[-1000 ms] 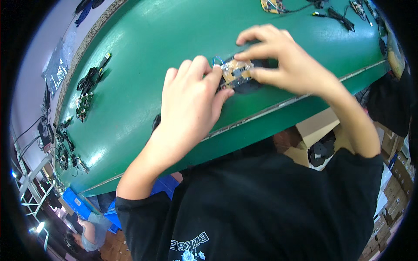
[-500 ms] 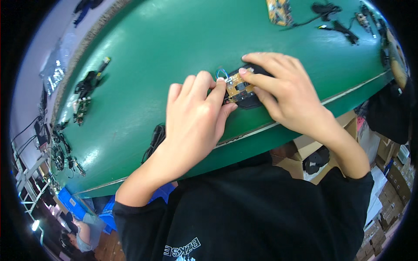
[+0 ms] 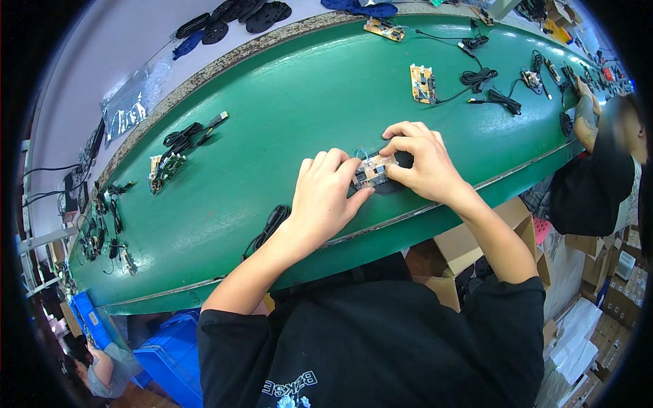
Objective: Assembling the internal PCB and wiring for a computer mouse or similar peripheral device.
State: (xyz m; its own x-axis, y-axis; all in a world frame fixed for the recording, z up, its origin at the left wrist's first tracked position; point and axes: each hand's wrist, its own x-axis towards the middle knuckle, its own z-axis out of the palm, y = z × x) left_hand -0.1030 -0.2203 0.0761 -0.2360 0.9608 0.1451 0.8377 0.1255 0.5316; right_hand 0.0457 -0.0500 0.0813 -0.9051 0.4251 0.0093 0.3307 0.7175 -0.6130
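Note:
A tan circuit board (image 3: 371, 173) with dark components sits over a flat black plastic shell (image 3: 388, 188) on the green table. My left hand (image 3: 325, 196) grips the board's left end between thumb and fingers. At the opposite end my right hand (image 3: 428, 164) pinches the board's edge, thumb and index finger close together. Thin blue wires (image 3: 361, 153) loop up from the board's far edge. Part of the shell is hidden under the board and my fingers. A coiled black cable (image 3: 275, 222) lies beside my left forearm.
Other boards with cables lie at left (image 3: 163, 170) and at far right (image 3: 422, 84). Black shell parts (image 3: 269, 15) rest beyond the table's far rim. Below the near edge are an open cardboard box (image 3: 469, 238) and a blue bin (image 3: 170, 357). A co-worker (image 3: 598, 170) sits at right.
The view has shifted, showing more of the far table. My right fingers have drawn in from lying across the board to a pinch at its right end. My left hand still holds the left end.

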